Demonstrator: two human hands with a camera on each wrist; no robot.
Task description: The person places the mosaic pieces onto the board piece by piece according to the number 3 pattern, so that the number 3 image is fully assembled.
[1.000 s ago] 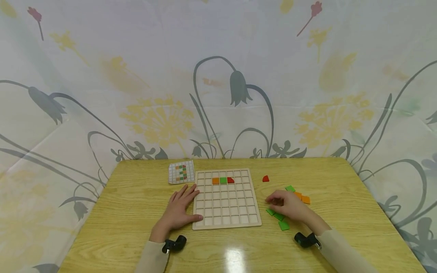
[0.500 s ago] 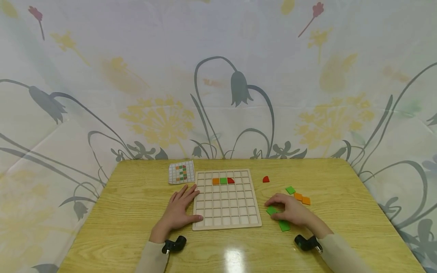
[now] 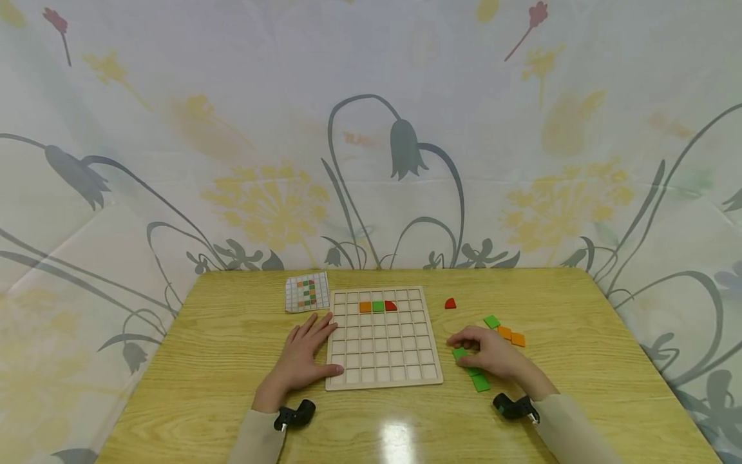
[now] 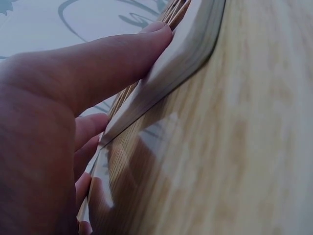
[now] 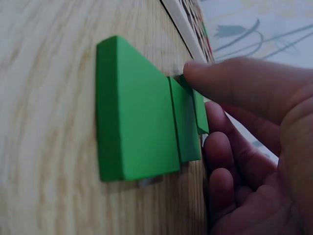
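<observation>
A pale wooden grid board (image 3: 382, 386) lies mid-table, with an orange tile (image 3: 365, 307), a green tile (image 3: 378, 306) and a red quarter-round tile (image 3: 391, 306) side by side in one row. My left hand (image 3: 306, 354) rests along the board's left edge, fingers spread, thumb (image 4: 122, 54) over the rim. Right of the board, my right hand (image 3: 493, 354) pinches a small green square tile (image 5: 200, 112) between thumb and fingers. That tile is the farthest of a short line of green tiles; the nearest green tile (image 5: 142, 117) lies flat on the wood.
A small pattern card (image 3: 307, 303) with a coloured grid lies beyond my left hand. A red quarter-round tile (image 3: 450, 303) sits right of the board. A loose green tile (image 3: 491, 321) and two orange tiles (image 3: 511, 336) lie past my right hand.
My right hand has shifted slightly toward the near green tiles, and its thumb has come down onto one of them. My left hand stays on the board's edge.
</observation>
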